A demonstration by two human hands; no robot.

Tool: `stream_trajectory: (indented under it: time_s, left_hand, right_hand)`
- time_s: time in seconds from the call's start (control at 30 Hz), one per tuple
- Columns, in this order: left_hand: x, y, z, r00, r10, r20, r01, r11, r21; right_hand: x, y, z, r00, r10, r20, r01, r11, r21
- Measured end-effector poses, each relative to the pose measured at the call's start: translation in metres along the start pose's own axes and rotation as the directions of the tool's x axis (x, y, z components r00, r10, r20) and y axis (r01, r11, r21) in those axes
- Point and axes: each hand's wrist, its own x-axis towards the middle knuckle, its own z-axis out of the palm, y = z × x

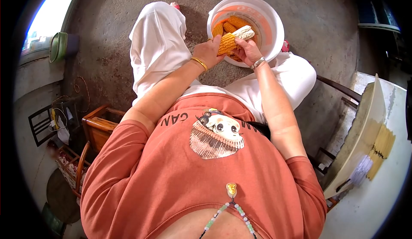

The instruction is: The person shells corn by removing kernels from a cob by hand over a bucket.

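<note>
An ear of corn (226, 45) with yellow kernels is held over the near rim of a white bucket (273, 19). Its far end appears to be bare white cob (244, 32), though I cannot tell for sure that both are one piece. My left hand (207, 52), with a gold bangle at the wrist, is closed around the ear's left end. At the right side of the kernels, my right hand (248, 52) has its thumb and fingers pressed on the ear. Several yellow ears of corn (237, 21) lie inside the bucket, partly hidden by the held one.
The bucket stands on a concrete floor (116, 24) between my knees in white trousers (156, 37). At the left are a wooden chair (101, 121) and a green container (59, 46). A pale table-like surface (365, 140) stands at the right.
</note>
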Motion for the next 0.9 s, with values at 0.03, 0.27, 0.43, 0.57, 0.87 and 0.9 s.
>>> stream_trajectory:
  time_s: [0.03,0.27,0.43,0.57,0.87,0.9]
  left_hand:
    - [0.000,-0.001,0.001,1.000,0.000,-0.003,0.000,1.000,-0.004]
    - [0.001,-0.002,0.001,0.999,-0.011,0.030,0.011,1.000,-0.008]
    - [-0.001,-0.001,0.005,1.000,-0.003,0.009,0.003,1.000,0.020]
    - [-0.002,0.002,0.004,1.000,-0.010,-0.003,0.010,1.000,0.024]
    - [-0.001,-0.001,0.009,1.000,-0.014,0.016,0.014,1.000,0.011]
    - [0.000,-0.001,0.009,1.000,-0.018,0.021,0.018,1.000,0.012]
  right_hand:
    - [-0.001,0.000,0.001,1.000,-0.007,0.006,0.007,1.000,-0.002]
    - [0.001,0.004,0.001,1.000,-0.009,-0.007,0.010,0.998,0.057]
    - [-0.002,0.000,0.011,0.998,0.030,-0.047,-0.024,0.990,0.141]
    - [-0.004,0.000,0.011,1.000,-0.002,-0.012,0.003,0.996,0.091]
    - [0.003,0.006,-0.003,0.998,-0.014,0.063,0.006,0.993,0.120]
    - [0.002,0.005,-0.002,0.998,-0.016,0.064,0.007,0.992,0.128]
